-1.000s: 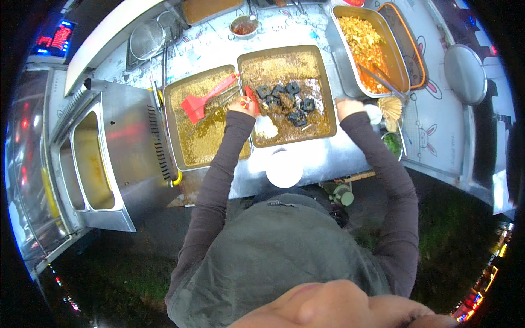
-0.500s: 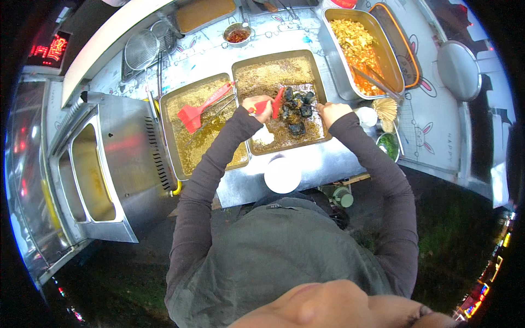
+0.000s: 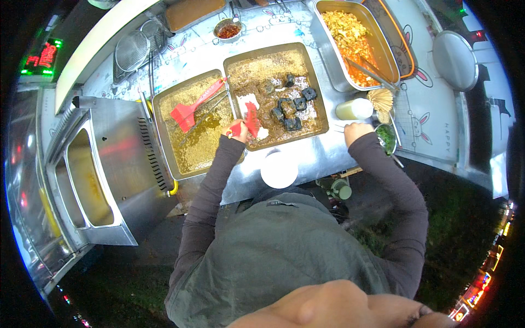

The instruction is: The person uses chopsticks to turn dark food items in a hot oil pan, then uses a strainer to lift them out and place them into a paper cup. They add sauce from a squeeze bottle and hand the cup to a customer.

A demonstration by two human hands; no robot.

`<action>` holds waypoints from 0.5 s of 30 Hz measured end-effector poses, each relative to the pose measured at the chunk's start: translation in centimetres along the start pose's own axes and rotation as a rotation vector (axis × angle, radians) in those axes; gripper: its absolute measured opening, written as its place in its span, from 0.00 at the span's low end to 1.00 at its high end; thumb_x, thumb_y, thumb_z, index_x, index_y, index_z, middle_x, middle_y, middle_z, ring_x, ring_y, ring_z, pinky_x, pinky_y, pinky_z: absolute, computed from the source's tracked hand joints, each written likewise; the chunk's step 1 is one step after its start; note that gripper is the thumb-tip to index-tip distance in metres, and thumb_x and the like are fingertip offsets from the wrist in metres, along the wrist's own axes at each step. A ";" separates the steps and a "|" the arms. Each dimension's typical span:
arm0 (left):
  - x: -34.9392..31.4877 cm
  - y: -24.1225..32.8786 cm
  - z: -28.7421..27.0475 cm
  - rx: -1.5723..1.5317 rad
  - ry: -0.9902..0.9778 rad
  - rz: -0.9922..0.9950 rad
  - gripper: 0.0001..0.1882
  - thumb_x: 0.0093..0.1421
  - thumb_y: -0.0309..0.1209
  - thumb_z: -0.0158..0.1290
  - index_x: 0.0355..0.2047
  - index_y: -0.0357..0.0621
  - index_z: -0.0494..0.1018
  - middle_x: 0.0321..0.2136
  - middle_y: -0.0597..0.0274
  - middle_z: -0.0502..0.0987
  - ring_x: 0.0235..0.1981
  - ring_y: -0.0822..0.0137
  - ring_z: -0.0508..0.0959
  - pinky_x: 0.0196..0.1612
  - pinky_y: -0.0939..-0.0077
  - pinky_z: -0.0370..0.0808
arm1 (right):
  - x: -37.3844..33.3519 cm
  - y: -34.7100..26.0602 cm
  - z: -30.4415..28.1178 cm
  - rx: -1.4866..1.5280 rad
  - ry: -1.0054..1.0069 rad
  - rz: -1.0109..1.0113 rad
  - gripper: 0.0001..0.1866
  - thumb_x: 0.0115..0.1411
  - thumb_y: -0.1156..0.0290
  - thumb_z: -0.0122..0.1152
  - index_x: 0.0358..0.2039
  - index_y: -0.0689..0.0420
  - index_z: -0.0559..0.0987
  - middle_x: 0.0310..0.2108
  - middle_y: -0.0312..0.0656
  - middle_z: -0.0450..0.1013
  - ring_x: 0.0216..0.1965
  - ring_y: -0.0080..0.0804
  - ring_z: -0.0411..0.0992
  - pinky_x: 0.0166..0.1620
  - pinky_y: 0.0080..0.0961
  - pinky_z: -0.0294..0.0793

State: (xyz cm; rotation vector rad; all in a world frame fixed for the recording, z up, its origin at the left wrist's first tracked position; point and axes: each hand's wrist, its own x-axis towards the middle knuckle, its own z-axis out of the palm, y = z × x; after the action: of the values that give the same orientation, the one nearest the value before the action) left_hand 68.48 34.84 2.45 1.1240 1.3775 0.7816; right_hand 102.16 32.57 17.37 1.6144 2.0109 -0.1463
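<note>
My left hand is closed round the handle of a red silicone brush. The brush's wide head rests at the left side of the right-hand pan, over a white patch. Several black tofu-like cubes lie spread in the brown, oily liquid of that pan. My right hand hangs over the steel counter just right of the pan, its fingers closed round a thin metal tool. Only the narrow tips of this tool show, so its exact kind is hidden. A white-capped squeeze bottle stands beyond this hand.
In the left pan lies another red brush and a thin metal tool. A bowl of green herbs and wooden sticks are at the right. Behind stand a deep food tray, a chili bowl and strainers.
My left hand has drawn the red brush left, away from the cubes. My right hand has moved right and nearer, out of the pan. The cubes now lie more apart.
</note>
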 end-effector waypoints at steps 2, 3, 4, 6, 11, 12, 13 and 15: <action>0.2 -2.2 1.2 -0.314 -0.122 -0.128 0.18 0.64 0.39 0.39 0.45 0.36 0.63 0.23 0.51 0.73 0.18 0.63 0.77 0.21 0.74 0.75 | 0.2 -1.0 2.1 0.089 0.059 -0.049 0.08 0.54 0.69 0.49 0.31 0.56 0.75 0.25 0.45 0.73 0.25 0.39 0.75 0.28 0.34 0.74; 0.0 -2.9 1.4 -0.372 -0.075 -0.085 0.19 0.64 0.40 0.39 0.45 0.36 0.63 0.23 0.50 0.73 0.18 0.62 0.77 0.21 0.74 0.75 | 0.3 -1.7 3.0 0.130 0.089 -0.073 0.09 0.54 0.70 0.48 0.32 0.57 0.75 0.25 0.45 0.73 0.26 0.39 0.75 0.28 0.34 0.74; -0.1 -3.2 1.6 -0.436 -0.048 -0.072 0.19 0.64 0.40 0.38 0.45 0.36 0.62 0.23 0.50 0.73 0.18 0.62 0.77 0.21 0.74 0.75 | 0.5 -2.5 3.7 0.166 0.087 -0.076 0.09 0.54 0.70 0.46 0.32 0.57 0.75 0.25 0.44 0.73 0.26 0.39 0.75 0.28 0.34 0.74; 0.0 -3.0 2.3 -0.569 -0.005 -0.039 0.20 0.64 0.42 0.38 0.46 0.36 0.62 0.24 0.49 0.73 0.18 0.61 0.77 0.21 0.73 0.75 | 1.2 -3.6 4.3 0.230 0.122 -0.081 0.10 0.55 0.71 0.44 0.33 0.57 0.74 0.25 0.44 0.73 0.27 0.39 0.75 0.29 0.34 0.74; 0.2 0.9 4.4 -0.570 0.035 0.135 0.21 0.64 0.43 0.39 0.45 0.36 0.63 0.25 0.49 0.73 0.18 0.61 0.77 0.21 0.74 0.75 | 1.0 -4.6 2.6 0.272 0.091 -0.058 0.10 0.55 0.71 0.44 0.33 0.57 0.75 0.27 0.45 0.73 0.28 0.40 0.75 0.30 0.34 0.74; 0.7 2.0 4.9 -0.507 0.051 0.144 0.18 0.63 0.40 0.40 0.42 0.35 0.65 0.23 0.51 0.73 0.19 0.63 0.77 0.21 0.75 0.75 | 0.5 -4.4 1.9 0.279 0.064 -0.049 0.10 0.55 0.72 0.44 0.33 0.57 0.75 0.27 0.44 0.73 0.29 0.40 0.75 0.30 0.34 0.74; 1.3 3.1 5.7 -0.471 0.064 0.131 0.15 0.63 0.37 0.41 0.40 0.35 0.66 0.22 0.53 0.73 0.19 0.65 0.77 0.22 0.77 0.75 | -0.3 -4.2 1.1 0.261 0.024 -0.040 0.10 0.55 0.71 0.45 0.32 0.57 0.75 0.27 0.44 0.74 0.30 0.40 0.75 0.32 0.34 0.74; 2.5 5.0 7.3 -0.344 0.018 0.157 0.14 0.63 0.35 0.43 0.38 0.34 0.69 0.21 0.55 0.74 0.18 0.68 0.76 0.21 0.78 0.74 | -1.8 -3.5 -0.5 0.264 -0.018 -0.065 0.10 0.55 0.71 0.45 0.32 0.57 0.76 0.27 0.44 0.74 0.30 0.39 0.75 0.32 0.35 0.74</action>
State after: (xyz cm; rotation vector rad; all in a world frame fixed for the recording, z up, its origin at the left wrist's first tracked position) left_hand 76.74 37.64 5.18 0.9616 1.1242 1.0986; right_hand 98.93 30.26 17.82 1.6974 2.1008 -0.4661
